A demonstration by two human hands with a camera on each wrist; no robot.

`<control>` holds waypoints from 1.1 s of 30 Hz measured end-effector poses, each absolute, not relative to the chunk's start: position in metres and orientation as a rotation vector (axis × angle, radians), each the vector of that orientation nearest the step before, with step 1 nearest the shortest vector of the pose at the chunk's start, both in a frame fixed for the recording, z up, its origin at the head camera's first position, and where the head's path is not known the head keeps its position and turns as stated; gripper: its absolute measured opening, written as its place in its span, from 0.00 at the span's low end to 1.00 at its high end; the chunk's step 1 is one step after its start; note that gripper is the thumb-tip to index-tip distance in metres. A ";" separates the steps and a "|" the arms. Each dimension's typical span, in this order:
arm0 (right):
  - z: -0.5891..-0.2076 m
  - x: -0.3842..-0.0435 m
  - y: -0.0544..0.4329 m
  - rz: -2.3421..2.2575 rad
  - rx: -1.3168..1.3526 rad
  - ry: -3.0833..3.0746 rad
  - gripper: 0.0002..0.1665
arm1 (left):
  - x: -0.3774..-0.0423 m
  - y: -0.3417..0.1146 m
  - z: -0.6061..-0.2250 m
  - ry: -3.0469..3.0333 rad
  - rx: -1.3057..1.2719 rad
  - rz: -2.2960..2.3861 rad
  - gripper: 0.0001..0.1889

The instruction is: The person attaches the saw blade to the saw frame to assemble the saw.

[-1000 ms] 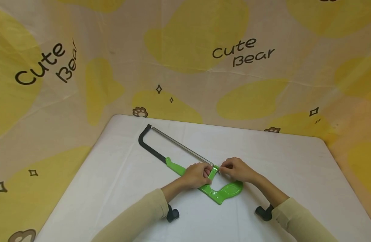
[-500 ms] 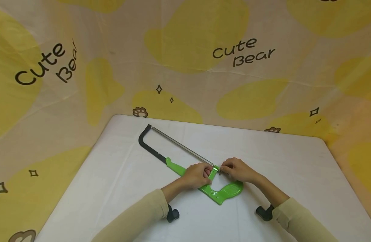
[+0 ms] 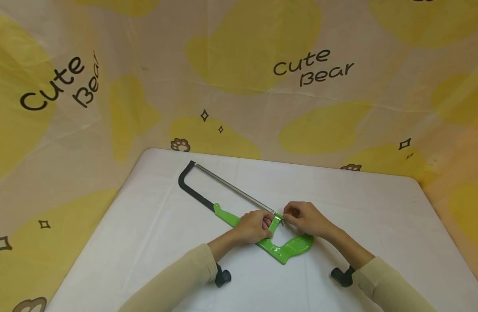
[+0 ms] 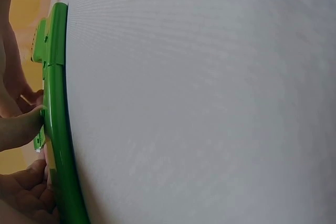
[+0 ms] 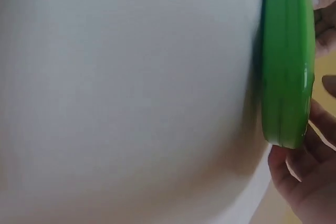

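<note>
A hacksaw (image 3: pixel 296 245) with a green handle and black front frame lies on the white table, its blade (image 3: pixel 235 188) slanting toward the far left. My left hand (image 3: pixel 252 226) grips the green frame near the blade's rear end. At that end sits a small metal wing nut (image 3: pixel 283 222), and the thumb and fingertips of my right hand (image 3: pixel 307 218) pinch at it. In the left wrist view, the left thumb (image 4: pixel 21 128) presses against the green frame (image 4: pixel 59 103). The right wrist view has the handle (image 5: pixel 287 66) in front, with curled right-hand fingers (image 5: pixel 310 182) past it.
The white table (image 3: pixel 153 268) has rounded far corners and meets a yellow patterned cloth (image 3: pixel 239 78) behind and at the sides. Black wrist camera mounts (image 3: pixel 223 276) hang under both forearms.
The right hand's fingers shift slightly around the wing nut, and its knuckles lift a little. The left hand and the hacksaw stay in place.
</note>
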State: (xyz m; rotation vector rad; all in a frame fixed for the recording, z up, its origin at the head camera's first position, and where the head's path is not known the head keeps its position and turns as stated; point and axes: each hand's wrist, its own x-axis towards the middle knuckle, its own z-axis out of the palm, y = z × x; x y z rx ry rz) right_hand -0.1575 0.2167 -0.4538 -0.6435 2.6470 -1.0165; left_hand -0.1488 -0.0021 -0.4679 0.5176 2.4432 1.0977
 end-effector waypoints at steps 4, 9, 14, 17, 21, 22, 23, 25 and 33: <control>-0.450 -0.151 0.213 -0.916 -0.686 2.819 0.12 | -0.148 -0.003 -0.468 2.448 0.517 1.100 0.22; -0.445 -0.145 0.208 -0.742 -0.788 2.985 0.15 | -0.147 -0.003 -0.467 2.448 0.513 1.099 0.21; -0.447 -0.143 0.205 -0.608 -0.905 3.057 0.13 | -0.146 -0.004 -0.466 2.444 0.507 1.105 0.21; -0.448 -0.143 0.205 -0.569 -0.931 3.057 0.13 | -0.145 -0.004 -0.465 2.442 0.504 1.107 0.21; -0.451 -0.142 0.204 -0.546 -0.918 3.049 0.14 | -0.144 -0.004 -0.465 2.443 0.497 1.112 0.21; -0.451 -0.141 0.205 -0.541 -0.914 3.047 0.14 | -0.144 -0.004 -0.465 2.442 0.497 1.114 0.21; -0.451 -0.141 0.205 -0.536 -0.911 3.045 0.14 | -0.144 -0.004 -0.465 2.441 0.498 1.114 0.21; -0.452 -0.140 0.206 -0.537 -0.915 3.042 0.14 | -0.143 -0.003 -0.465 2.436 0.502 1.114 0.22; -0.451 -0.142 0.207 -0.570 -0.950 2.989 0.12 | -0.144 -0.005 -0.464 2.445 0.505 1.103 0.21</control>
